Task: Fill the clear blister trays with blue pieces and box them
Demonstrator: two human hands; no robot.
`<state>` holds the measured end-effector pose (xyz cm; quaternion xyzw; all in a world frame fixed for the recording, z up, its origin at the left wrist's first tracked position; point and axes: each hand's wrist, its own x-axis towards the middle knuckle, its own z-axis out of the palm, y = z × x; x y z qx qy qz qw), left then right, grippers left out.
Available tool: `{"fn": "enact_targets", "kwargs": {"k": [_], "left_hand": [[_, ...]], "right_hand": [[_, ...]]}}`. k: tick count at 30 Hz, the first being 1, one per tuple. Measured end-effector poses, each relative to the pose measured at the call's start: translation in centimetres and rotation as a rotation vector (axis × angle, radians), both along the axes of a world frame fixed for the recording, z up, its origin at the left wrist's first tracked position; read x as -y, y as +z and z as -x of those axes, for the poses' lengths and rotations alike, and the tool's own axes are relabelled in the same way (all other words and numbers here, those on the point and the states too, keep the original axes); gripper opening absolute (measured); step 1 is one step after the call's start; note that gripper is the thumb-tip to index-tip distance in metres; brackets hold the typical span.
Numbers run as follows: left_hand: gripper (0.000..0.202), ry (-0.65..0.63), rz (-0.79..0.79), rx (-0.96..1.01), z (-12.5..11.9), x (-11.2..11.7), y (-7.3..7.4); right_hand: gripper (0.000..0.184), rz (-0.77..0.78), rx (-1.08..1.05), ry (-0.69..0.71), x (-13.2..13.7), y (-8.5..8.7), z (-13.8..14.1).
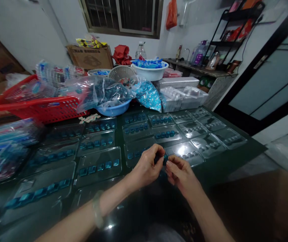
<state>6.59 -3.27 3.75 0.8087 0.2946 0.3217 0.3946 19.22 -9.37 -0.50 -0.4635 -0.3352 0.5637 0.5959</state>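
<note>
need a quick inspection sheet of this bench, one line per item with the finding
surface: dark glossy table, mostly covered.
work items: clear blister trays in rows, many holding blue pieces; one small blue piece at the fingertips.
clutter: red basket, blue basin under a filled bag, white basin, stacked empty trays.
hands: left hand and right hand both pinch the small blue piece.
cables: nothing seen on the table.
surroundings: cardboard box, window, black shelf.
</note>
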Motion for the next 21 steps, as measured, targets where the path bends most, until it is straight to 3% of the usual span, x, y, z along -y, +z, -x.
{"fn": "enact_targets", "kwargs": {"k": [6,8,12,15,18,21], "left_hand": [[0.019,0.012,0.075,0.010,-0.1,0.1,-0.3],[0.016,0.013,0.291,-0.004,-0.2,0.0,-0.4],[0.012,-0.063,0.976,0.089,0.3,-0.4,-0.5],[0.013,-0.159,1.271,0.273,0.8,-0.5,-0.7],[0.015,-0.200,1.372,0.381,1.0,-0.2,-1.0],[0.018,-0.143,1.334,0.387,0.8,0.4,-1.3]], "right_hand": [[0.014,0.014,-0.182,0.050,-0.1,-0.8,-0.3],[0.014,0.018,-0.188,0.063,-0.1,-0.9,-0.3],[0.016,0.009,-0.123,0.039,0.0,-1.0,-0.3],[0.016,0.004,-0.063,0.021,0.1,-1.1,-0.4],[0.019,0.000,0.012,0.005,0.2,-1.2,-0.4],[0.021,-0.013,0.089,-0.016,0.2,-1.3,-0.3]]}}
